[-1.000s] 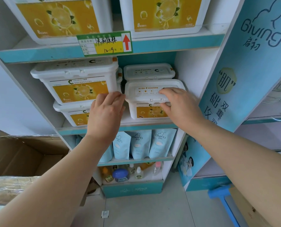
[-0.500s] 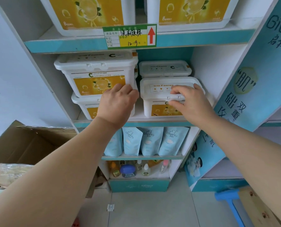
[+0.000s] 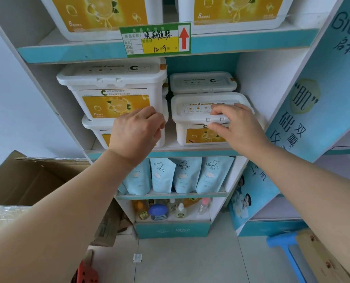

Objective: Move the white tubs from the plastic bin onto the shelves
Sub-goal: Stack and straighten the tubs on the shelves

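On my remote feed I see two bare hands, the left hand [image 3: 137,132] and the right hand [image 3: 238,127], each on a bare arm. The left forearm [image 3: 68,203] and the right forearm [image 3: 305,180] stay uncovered all the way to the near frame edge. A faint crease crosses the left wrist.

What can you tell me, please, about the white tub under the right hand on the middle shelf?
The white tub is a squat, round-cornered box, plastic by its look, with a yellow citrus label on its front and a strip of icons on its lid. The lid is on, with two small catches at its front rim. It stands upright on the middle shelf, in front of a similar tub. The right hand pinches the lid's front rim, fingers above, thumb below.
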The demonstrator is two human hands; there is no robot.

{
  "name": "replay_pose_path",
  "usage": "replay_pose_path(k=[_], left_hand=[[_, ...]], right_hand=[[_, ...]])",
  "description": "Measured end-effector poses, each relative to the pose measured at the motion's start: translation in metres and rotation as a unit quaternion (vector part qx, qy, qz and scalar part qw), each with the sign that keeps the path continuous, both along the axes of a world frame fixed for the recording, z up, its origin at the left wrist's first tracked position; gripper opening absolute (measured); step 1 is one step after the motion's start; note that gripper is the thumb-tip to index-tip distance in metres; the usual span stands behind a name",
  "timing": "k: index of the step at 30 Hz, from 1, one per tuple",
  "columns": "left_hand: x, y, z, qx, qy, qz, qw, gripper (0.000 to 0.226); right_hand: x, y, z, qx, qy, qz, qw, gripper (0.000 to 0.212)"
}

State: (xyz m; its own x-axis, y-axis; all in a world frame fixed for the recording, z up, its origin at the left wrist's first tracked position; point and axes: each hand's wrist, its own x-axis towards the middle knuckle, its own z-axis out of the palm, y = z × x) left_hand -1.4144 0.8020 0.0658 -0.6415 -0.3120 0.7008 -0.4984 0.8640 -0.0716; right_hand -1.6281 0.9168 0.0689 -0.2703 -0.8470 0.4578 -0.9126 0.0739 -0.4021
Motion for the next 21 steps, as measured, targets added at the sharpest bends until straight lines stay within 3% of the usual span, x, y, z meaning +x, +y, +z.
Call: replay_pose_path(k=[13,21], left_hand=[[-0.001,0.002,-0.003,0.031,-0.001,0.009,0.999,0.012],[0.023,0.024,0.012,0.109,-0.085,0.027,0.990,0.022]], right_hand=[[0.001,0.000,0.000,0.044,0.017,0.001,0.999,0.029],[0.014,0.019,0.026,0.144,0.123,0.026,0.982,0.047]])
